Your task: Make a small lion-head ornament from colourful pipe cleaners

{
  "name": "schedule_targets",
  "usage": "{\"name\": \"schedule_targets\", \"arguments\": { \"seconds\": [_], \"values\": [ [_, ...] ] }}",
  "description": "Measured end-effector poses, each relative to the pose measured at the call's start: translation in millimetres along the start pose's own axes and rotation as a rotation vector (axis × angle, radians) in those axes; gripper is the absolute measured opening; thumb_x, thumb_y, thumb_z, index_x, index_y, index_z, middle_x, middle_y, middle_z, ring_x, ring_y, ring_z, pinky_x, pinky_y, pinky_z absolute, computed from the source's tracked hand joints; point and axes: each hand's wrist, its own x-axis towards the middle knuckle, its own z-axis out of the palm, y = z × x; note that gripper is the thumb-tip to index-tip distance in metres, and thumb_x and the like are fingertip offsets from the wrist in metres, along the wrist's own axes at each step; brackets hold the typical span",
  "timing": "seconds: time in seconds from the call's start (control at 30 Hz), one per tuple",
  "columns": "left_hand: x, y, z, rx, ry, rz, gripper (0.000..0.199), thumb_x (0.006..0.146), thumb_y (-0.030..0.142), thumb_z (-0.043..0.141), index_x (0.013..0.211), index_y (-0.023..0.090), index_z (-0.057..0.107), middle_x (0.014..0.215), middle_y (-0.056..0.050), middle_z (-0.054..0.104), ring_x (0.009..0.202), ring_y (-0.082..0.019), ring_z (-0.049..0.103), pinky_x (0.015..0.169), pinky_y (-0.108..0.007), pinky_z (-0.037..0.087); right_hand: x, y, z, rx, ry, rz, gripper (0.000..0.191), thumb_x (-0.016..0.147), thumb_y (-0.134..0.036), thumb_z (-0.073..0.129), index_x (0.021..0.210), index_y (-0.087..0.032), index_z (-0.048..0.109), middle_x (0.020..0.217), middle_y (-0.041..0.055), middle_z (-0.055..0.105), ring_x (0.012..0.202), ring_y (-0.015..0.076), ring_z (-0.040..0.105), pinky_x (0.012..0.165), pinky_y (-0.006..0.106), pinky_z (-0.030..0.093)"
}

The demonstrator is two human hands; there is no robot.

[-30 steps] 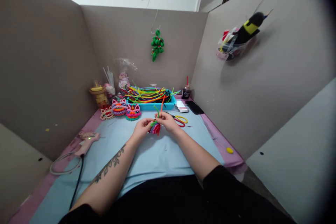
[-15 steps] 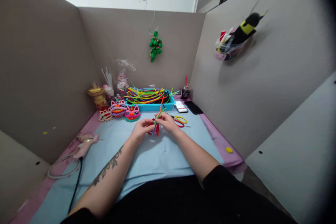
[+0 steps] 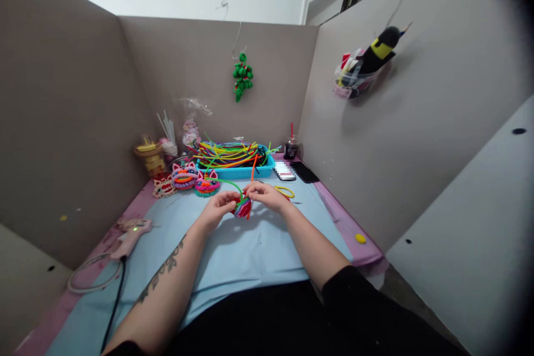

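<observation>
Over the middle of the blue-covered table, both hands hold a small bundle of pipe cleaners (image 3: 242, 210), mostly red with purple. A green pipe cleaner (image 3: 227, 181) arcs from it to the left and an orange one (image 3: 254, 169) sticks upward. My left hand (image 3: 217, 208) grips the bundle's left side with thumb and fingers closed. My right hand (image 3: 265, 194) pinches its upper right side. Scissors with yellow and red handles (image 3: 285, 192) lie just beyond the right hand, partly hidden by it. Fingertip contact is too small to make out fully.
A blue basket (image 3: 233, 171) of colourful pipe cleaners stands at the back. Left of it are finished animal-face pieces (image 3: 184, 176) and a lidded cup (image 3: 150, 160). A pink glue gun (image 3: 133, 236) lies left; a black phone (image 3: 305, 172) and a dark drink (image 3: 291, 148) are back right.
The green pipe cleaner, upright towards the right before, now bends over to the left. The bundle has turned to show more red and purple. The whole view has shifted slightly.
</observation>
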Motion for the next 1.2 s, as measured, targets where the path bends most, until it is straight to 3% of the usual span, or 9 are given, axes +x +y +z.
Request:
{"name": "schedule_targets", "arguments": {
  "seconds": [0.23,0.4,0.63,0.83,1.03,1.2],
  "values": [
    [1,-4,-6.0,-0.013,-0.109,0.049,0.035,0.068,0.026,0.075,0.098,0.016,0.062,0.094,-0.007,0.066,0.085,-0.017,0.061,0.072,-0.025,0.044,-3,-8,3,-0.135,-0.149,-0.003,0.028,0.074,-0.046,0.066,0.081,-0.019,0.073,0.121,0.0086,0.054,0.113,0.0241,0.052,0.1,0.038,0.036],
    [0,-4,-3.8,-0.067,-0.175,0.042,0.04,0.07,0.023,0.074,0.106,0.017,0.056,0.098,-0.009,0.067,0.085,-0.017,0.063,0.069,-0.024,0.045,-4,-7,8,-0.054,-0.132,0.047,0.029,0.072,-0.046,0.068,0.076,-0.018,0.072,0.122,0.0094,0.055,0.109,0.0241,0.055,0.095,0.038,0.039],
    [-1,-2,-8.4,-0.002,-0.149,-0.015,0.049,0.061,0.021,0.079,0.105,0.015,0.058,0.103,-0.011,0.067,0.094,-0.021,0.063,0.074,-0.028,0.047,-5,-8,11,0.033,-0.114,0.072,0.029,0.069,-0.046,0.069,0.068,-0.017,0.068,0.116,0.0083,0.058,0.108,0.0234,0.055,0.099,0.037,0.036],
    [-2,2,-10.5,0.083,-0.165,0.008,0.048,0.063,0.026,0.078,0.107,0.015,0.059,0.113,-0.013,0.062,0.101,-0.024,0.059,0.071,-0.027,0.049,-3,-6,10,0.015,-0.098,0.081,0.029,0.07,-0.045,0.069,0.067,-0.016,0.067,0.114,0.0082,0.058,0.107,0.0225,0.056,0.1,0.037,0.034],
    [2,-4,-6.7,0.192,-0.072,0.041,0.044,0.061,0.031,0.079,0.096,0.013,0.06,0.099,-0.01,0.064,0.084,-0.018,0.062,0.069,-0.028,0.049,-3,-6,12,-0.026,-0.039,0.121,0.028,0.068,-0.045,0.07,0.069,-0.017,0.07,0.114,0.0088,0.059,0.107,0.0239,0.056,0.1,0.039,0.034],
    [3,-6,-2.8,0.241,-0.001,0.006,0.039,0.058,0.032,0.079,0.086,0.013,0.06,0.081,-0.006,0.064,0.068,-0.016,0.059,0.061,-0.027,0.047,-2,-4,17,-0.055,-0.061,0.14,0.022,0.065,-0.041,0.072,0.067,-0.018,0.072,0.11,0.0084,0.061,0.104,0.0244,0.059,0.098,0.039,0.037]
  ]
}}
